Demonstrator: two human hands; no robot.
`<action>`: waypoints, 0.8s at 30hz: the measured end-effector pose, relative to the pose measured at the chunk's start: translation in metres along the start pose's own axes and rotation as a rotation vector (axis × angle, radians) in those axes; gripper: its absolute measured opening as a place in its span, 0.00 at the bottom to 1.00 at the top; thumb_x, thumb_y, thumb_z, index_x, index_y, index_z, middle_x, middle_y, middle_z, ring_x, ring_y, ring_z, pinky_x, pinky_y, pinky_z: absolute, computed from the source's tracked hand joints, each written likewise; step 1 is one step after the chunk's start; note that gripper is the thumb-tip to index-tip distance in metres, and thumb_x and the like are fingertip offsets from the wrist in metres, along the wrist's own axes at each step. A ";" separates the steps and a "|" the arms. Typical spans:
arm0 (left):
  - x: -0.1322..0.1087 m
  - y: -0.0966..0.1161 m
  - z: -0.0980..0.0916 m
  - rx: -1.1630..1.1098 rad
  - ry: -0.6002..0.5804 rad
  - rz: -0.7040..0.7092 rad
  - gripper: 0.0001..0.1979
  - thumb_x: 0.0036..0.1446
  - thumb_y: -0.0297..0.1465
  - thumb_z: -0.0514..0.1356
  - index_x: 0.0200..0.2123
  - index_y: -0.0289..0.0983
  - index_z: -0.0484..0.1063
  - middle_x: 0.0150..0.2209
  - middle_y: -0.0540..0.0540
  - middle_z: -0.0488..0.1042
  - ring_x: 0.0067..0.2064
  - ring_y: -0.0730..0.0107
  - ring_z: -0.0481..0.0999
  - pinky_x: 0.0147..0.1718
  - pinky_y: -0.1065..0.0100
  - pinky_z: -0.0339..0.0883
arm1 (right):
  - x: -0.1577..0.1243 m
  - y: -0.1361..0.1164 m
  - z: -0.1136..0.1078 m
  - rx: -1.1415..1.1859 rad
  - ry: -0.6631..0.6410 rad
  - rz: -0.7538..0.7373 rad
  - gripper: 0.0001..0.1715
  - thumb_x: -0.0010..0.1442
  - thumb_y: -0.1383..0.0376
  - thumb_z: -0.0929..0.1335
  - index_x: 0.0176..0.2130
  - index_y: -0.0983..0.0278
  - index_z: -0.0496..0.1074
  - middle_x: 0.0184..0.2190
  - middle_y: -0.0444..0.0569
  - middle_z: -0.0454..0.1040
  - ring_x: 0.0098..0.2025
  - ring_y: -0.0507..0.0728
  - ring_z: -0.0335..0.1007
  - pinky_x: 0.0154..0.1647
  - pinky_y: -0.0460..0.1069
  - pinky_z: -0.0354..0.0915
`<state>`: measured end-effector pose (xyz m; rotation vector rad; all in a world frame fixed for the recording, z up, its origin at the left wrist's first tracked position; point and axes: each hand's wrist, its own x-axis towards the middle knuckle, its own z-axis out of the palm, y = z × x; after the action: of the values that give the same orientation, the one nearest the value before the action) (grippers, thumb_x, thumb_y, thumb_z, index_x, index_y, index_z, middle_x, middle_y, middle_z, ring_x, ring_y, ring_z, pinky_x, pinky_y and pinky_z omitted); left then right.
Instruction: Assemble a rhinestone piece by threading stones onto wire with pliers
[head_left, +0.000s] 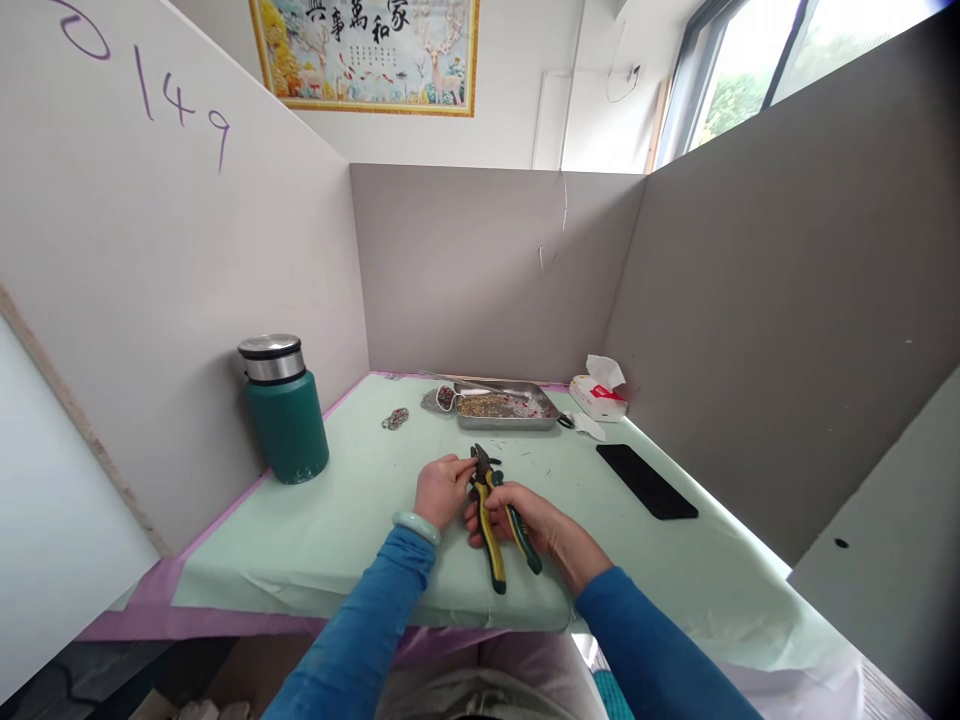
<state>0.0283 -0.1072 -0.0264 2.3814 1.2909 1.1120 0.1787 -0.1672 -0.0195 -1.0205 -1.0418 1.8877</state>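
A pair of pliers (pixel 492 530) with yellow and dark green handles is gripped in my right hand (pixel 525 515), the jaws pointing away from me. The handles stand apart. My left hand (pixel 444 488) is beside the plier jaws, its fingers pinched together close to the tip. Whatever those fingers hold is too small to make out. Beyond my hands a metal tray (pixel 510 424) contains gold-coloured and red bits. Left of the tray sit a small bag with dark red beads (pixel 444 398) and a little heap of silvery chain (pixel 395 418).
A green bottle (pixel 287 425) stands at the left by the partition. To the right lies a black phone-like slab (pixel 646 481), with a tissue pack (pixel 598 392) behind it. Thin scraps are scattered on the pale green cloth (pixel 360 540). Partitions enclose three sides.
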 end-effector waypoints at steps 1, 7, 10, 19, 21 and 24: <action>0.000 -0.001 0.000 0.004 -0.006 0.008 0.12 0.58 0.30 0.55 0.40 0.42 0.78 0.29 0.48 0.76 0.31 0.72 0.74 0.32 0.73 0.63 | 0.000 0.000 0.000 -0.010 0.000 -0.001 0.15 0.45 0.69 0.63 0.35 0.73 0.71 0.32 0.58 0.76 0.33 0.59 0.75 0.42 0.55 0.69; 0.001 -0.001 -0.001 0.033 -0.016 0.050 0.12 0.58 0.30 0.54 0.39 0.43 0.78 0.28 0.48 0.74 0.31 0.72 0.73 0.33 0.73 0.62 | 0.004 0.004 -0.001 -0.054 0.013 -0.008 0.13 0.44 0.68 0.63 0.31 0.72 0.71 0.28 0.57 0.75 0.31 0.59 0.75 0.37 0.54 0.70; 0.001 0.000 0.000 0.035 -0.009 0.059 0.12 0.58 0.30 0.54 0.38 0.43 0.78 0.29 0.48 0.73 0.32 0.72 0.73 0.34 0.73 0.63 | 0.008 0.007 -0.001 -0.067 0.035 -0.025 0.12 0.43 0.69 0.63 0.30 0.70 0.70 0.26 0.54 0.74 0.29 0.58 0.74 0.33 0.53 0.70; 0.003 0.002 0.003 -0.053 0.031 0.067 0.12 0.58 0.29 0.54 0.40 0.40 0.77 0.29 0.48 0.75 0.30 0.73 0.74 0.32 0.74 0.64 | -0.002 0.003 0.009 -0.035 0.083 -0.107 0.07 0.42 0.71 0.63 0.28 0.67 0.67 0.23 0.47 0.70 0.25 0.54 0.70 0.35 0.55 0.71; 0.003 0.003 0.004 -0.082 0.045 0.070 0.12 0.58 0.29 0.55 0.40 0.39 0.77 0.30 0.48 0.76 0.31 0.73 0.74 0.33 0.74 0.65 | -0.006 0.000 0.010 -0.026 0.074 -0.114 0.06 0.43 0.71 0.64 0.27 0.67 0.67 0.21 0.46 0.70 0.25 0.54 0.69 0.35 0.54 0.70; 0.002 0.005 0.005 -0.112 0.082 0.055 0.11 0.58 0.29 0.55 0.40 0.38 0.77 0.33 0.47 0.78 0.32 0.72 0.75 0.34 0.73 0.66 | -0.009 -0.002 0.012 -0.021 0.063 -0.114 0.05 0.42 0.71 0.64 0.26 0.67 0.66 0.19 0.46 0.69 0.22 0.53 0.68 0.30 0.51 0.69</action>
<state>0.0352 -0.1074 -0.0261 2.3250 1.1609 1.2747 0.1725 -0.1779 -0.0106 -1.0050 -1.0623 1.7457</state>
